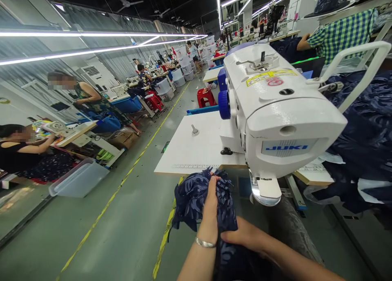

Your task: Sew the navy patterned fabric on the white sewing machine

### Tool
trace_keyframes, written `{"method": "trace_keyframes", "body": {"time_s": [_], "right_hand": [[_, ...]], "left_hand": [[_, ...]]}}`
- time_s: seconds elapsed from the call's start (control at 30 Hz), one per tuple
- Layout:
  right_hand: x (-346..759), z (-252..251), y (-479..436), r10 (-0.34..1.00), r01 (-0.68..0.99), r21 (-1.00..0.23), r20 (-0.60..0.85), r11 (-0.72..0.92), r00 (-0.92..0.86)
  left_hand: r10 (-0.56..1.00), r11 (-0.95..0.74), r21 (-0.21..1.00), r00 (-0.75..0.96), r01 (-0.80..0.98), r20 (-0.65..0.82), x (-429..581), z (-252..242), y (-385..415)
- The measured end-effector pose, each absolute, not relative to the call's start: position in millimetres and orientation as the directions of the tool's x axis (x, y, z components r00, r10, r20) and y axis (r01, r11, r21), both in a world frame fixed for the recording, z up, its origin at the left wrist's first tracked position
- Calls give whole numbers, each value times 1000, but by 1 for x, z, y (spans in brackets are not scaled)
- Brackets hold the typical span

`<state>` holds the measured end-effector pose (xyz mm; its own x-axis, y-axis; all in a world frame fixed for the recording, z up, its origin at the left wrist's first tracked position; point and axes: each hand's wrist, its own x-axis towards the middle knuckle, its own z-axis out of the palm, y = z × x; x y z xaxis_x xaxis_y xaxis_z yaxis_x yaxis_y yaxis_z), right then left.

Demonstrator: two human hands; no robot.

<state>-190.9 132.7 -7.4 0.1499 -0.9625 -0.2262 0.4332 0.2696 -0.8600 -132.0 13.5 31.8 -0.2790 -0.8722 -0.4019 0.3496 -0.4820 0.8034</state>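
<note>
A bunched piece of dark navy patterned fabric hangs in front of me, below the near edge of the white sewing table. My left hand, with a silver bracelet on the wrist, is closed on the top of the bunch. My right hand grips the same fabric lower down, fingers wrapped into the cloth. The white JUKI sewing machine stands just above and to the right of both hands, its presser area hanging past the table edge.
Heaps of dark blue fabric lie at the right behind the machine. A person in a checked shirt sits beyond. Across a yellow-lined aisle, other people sit at sewing stations, with a clear plastic bin and red stools.
</note>
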Motion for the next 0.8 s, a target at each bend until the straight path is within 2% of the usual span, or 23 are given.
{"method": "trace_keyframes", "body": {"time_s": [0.1,0.23,0.37,0.5,0.6,0.67,0.7,0.73,0.77,0.8], "right_hand": [[-223,1,140,-916,327,-856,-363,399,168],[-262,25,153,-893,312,-840,-391,445,222],[-282,40,162,-861,58,-860,-500,506,92],[-297,41,167,-814,-180,-804,-581,567,27],[-308,43,170,-756,-311,-719,-654,622,0],[-313,43,172,-731,-369,-686,-682,627,24],[-314,43,172,-733,-388,-693,-678,608,62],[-313,41,171,-737,-404,-709,-666,578,114],[-310,39,170,-739,-425,-725,-652,542,171],[-306,36,168,-727,-460,-731,-646,504,231]], "left_hand": [[-832,-554,705,-314,442,-458,-127,36,9],[-755,-650,518,-399,556,-520,-123,33,8],[-673,-734,415,-494,538,-550,-120,12,25],[-512,-856,383,-666,347,-542,-107,-19,50],[-256,-898,439,-813,1,-523,-84,-29,55],[-81,-751,554,-783,-359,-617,-68,-18,49],[-73,-595,620,-734,-512,-675,-63,-8,44],[-136,-407,687,-704,-602,-697,-61,6,39],[-241,-221,756,-717,-616,-654,-63,21,34],[-367,-51,826,-758,-562,-539,-69,36,32]]}}
